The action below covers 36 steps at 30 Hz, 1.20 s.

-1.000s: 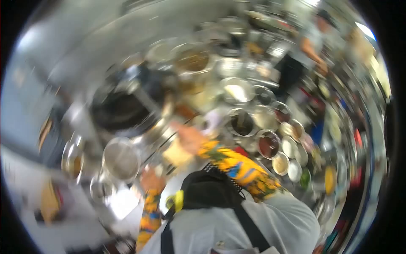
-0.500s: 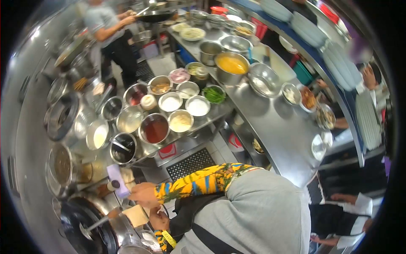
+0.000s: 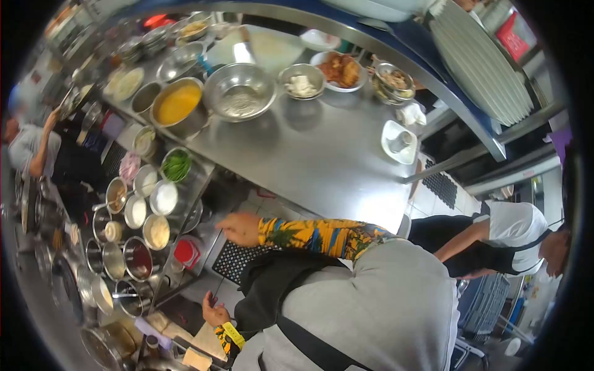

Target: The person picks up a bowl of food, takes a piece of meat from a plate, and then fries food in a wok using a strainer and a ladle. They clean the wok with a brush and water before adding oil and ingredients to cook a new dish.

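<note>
My right hand point(image 3: 240, 229), at the end of a yellow patterned sleeve, reaches out over the floor beside the steel counter. Its fingers look loosely extended, slightly blurred, with nothing visible in them. Lower down, my left hand point(image 3: 215, 311), below a yellow wristband, has its fingers apart and holds nothing I can see. Near the left hand lie a folded purple cloth point(image 3: 153, 332) and a pale wooden block point(image 3: 197, 359). Closest to the right hand is a red-lidded container point(image 3: 185, 252) under the ingredient shelf.
A steel counter point(image 3: 291, 164) carries a pot of orange liquid point(image 3: 177, 109), a large steel bowl point(image 3: 240, 93), a bowl of fried food point(image 3: 338, 70) and a white dish point(image 3: 399, 143). Ingredient bowls, one with chopped greens point(image 3: 177, 166), stand at left. A co-worker point(image 3: 482, 238) bends at right. Plates point(image 3: 479, 68) fill the overhead shelf.
My view has swung right, toward the steel counter. Both hands have come away from the purple cloth and the wooden handles by the wok. The co-worker at right now appears closer.
</note>
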Each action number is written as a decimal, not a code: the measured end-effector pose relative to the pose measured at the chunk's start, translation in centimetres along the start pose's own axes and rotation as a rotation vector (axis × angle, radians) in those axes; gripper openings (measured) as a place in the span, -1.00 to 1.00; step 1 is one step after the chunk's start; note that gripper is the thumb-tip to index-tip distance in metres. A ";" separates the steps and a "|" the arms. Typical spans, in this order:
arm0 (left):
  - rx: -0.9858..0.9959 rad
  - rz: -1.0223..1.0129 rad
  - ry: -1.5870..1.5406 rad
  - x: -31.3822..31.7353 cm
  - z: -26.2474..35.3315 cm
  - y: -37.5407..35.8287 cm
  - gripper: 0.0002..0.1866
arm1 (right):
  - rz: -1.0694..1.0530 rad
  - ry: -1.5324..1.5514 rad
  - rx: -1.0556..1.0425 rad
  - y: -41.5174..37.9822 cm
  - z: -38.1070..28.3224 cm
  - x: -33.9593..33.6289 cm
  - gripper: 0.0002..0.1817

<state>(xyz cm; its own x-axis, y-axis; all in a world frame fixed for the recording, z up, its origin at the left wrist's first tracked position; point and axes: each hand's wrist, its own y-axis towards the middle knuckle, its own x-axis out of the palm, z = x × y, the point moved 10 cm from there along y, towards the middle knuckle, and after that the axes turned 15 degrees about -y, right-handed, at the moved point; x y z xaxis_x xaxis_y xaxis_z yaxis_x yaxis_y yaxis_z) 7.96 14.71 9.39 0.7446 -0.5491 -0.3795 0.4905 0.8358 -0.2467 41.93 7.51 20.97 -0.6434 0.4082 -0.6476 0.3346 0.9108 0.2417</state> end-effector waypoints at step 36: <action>-0.223 -0.131 0.089 4.4 -19.1 2.8 -0.41 | 0.357 0.506 0.758 -5.9 22.4 -27.4 -0.10</action>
<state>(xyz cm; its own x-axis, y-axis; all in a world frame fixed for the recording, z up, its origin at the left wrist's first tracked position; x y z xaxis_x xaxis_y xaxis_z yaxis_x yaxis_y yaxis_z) 3.98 14.67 -10.03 0.6339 -0.6582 -0.4061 0.4607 0.7431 -0.4852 73.06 -10.40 21.10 -0.5786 0.7915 -0.1971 0.8069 0.5202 -0.2799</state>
